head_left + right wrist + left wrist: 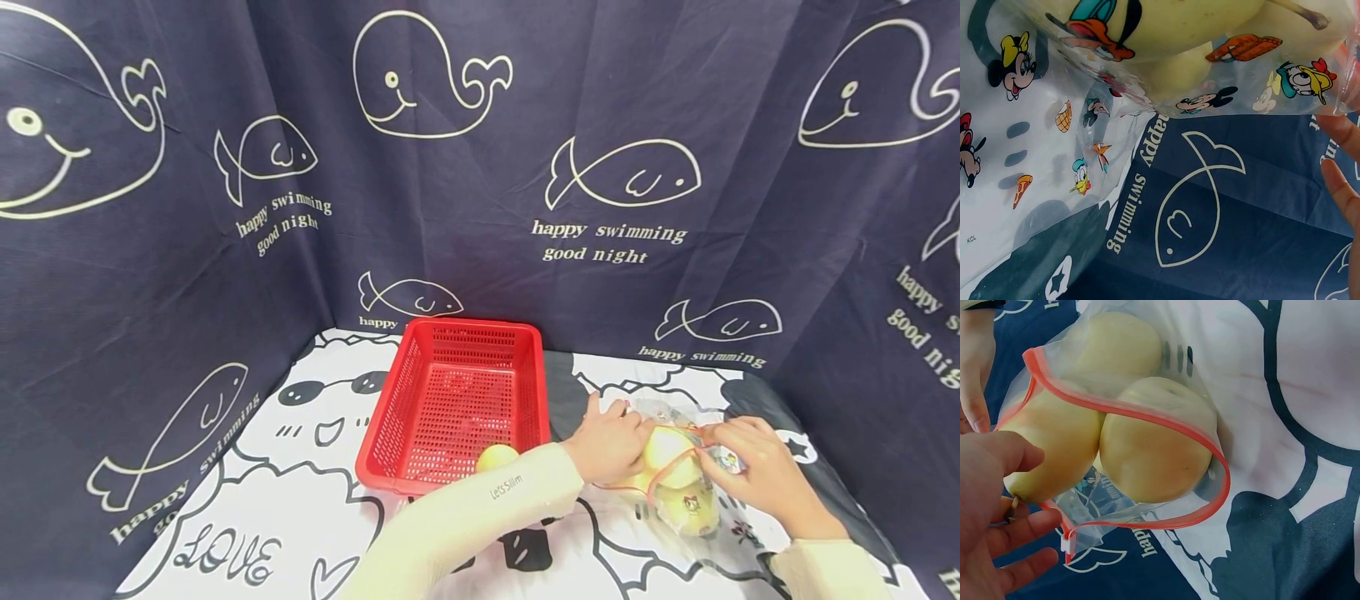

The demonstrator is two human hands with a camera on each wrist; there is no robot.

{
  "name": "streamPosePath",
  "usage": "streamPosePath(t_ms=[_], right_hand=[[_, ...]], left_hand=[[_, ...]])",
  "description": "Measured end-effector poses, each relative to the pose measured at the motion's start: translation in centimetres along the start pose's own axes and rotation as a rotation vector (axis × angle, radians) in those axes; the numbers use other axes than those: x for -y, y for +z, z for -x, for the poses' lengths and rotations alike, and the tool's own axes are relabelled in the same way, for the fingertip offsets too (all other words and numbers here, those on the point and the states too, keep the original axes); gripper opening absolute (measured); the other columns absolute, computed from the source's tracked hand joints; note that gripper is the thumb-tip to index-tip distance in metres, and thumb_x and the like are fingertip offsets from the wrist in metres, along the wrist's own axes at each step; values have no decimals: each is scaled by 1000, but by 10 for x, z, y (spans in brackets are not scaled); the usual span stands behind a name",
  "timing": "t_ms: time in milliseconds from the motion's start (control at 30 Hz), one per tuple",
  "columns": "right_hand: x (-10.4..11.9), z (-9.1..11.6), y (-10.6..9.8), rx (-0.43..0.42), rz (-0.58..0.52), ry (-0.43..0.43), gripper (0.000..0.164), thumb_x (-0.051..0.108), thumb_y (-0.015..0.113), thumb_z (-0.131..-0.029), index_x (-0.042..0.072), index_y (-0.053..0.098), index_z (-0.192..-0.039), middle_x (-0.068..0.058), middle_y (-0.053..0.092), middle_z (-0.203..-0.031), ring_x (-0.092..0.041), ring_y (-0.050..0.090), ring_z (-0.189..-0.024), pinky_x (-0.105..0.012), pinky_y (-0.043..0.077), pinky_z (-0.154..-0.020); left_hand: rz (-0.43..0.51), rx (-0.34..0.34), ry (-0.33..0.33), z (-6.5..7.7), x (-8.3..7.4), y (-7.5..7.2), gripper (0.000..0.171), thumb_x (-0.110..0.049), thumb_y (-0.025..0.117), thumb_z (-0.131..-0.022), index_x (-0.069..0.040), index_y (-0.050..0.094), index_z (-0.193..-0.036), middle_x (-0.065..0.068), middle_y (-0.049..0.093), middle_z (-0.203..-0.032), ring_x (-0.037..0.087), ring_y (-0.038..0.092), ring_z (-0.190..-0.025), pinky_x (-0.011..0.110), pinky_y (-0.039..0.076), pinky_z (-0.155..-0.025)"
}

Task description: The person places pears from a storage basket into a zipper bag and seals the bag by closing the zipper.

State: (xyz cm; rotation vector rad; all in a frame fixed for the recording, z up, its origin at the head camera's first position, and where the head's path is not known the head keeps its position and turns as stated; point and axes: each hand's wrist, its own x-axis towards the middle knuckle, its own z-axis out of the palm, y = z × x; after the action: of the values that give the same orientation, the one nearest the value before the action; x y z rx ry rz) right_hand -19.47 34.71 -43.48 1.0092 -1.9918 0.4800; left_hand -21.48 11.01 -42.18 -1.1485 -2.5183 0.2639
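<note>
A clear zip bag (1047,150) printed with cartoon figures lies at the right of the cloth, several pale yellow pears inside. Its mouth, edged by a red zip strip (1207,439), gapes open. In the left wrist view my left hand (997,506) holds a pear (1063,440) at that mouth, thumb on its side and fingers by the stem. Another pear (1159,444) sits beside it within the red edge. My right hand (761,471) pinches the bag's edge from the right. In the right wrist view only a few of its fingers (1338,181) show.
Left of the bag stands a red perforated basket (378,433), with one yellow pear (497,457) near its front right corner, partly behind my left sleeve (480,517). Dark blue printed curtains (480,233) rise behind and at both sides of the white patterned cloth (300,475).
</note>
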Motion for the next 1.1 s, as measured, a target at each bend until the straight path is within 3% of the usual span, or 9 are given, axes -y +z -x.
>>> streamPosePath(t_ms=[433, 767, 1100], right_hand=[[2, -3, 2, -16, 7, -6, 45, 43, 53, -99, 8, 68, -77, -1, 66, -71, -23, 59, -70, -18, 29, -103], [1, -1, 3, -13, 8, 3, 45, 44, 52, -99, 8, 68, -77, 0, 65, -72, -21, 58, -70, -19, 30, -99], [1, -1, 2, -7, 14, 10, 45, 45, 52, -99, 9, 68, -76, 1, 65, -72, -23, 58, -70, -22, 32, -96]], left_hand=[[27, -19, -28, 0, 2, 4, 48, -54, 59, -93, -34, 55, -137, -12, 61, -117, 11, 48, -111, 46, 36, -93], [53, 125, -29, 0, 1, 1, 72, -49, 66, -89, -40, 35, -153, -10, 58, -127, 14, 46, -117, 49, 35, -99], [62, 213, -71, 3, 5, -7, 77, -54, 70, -83, -45, 35, -151, -12, 55, -129, 13, 43, -119, 45, 33, -99]])
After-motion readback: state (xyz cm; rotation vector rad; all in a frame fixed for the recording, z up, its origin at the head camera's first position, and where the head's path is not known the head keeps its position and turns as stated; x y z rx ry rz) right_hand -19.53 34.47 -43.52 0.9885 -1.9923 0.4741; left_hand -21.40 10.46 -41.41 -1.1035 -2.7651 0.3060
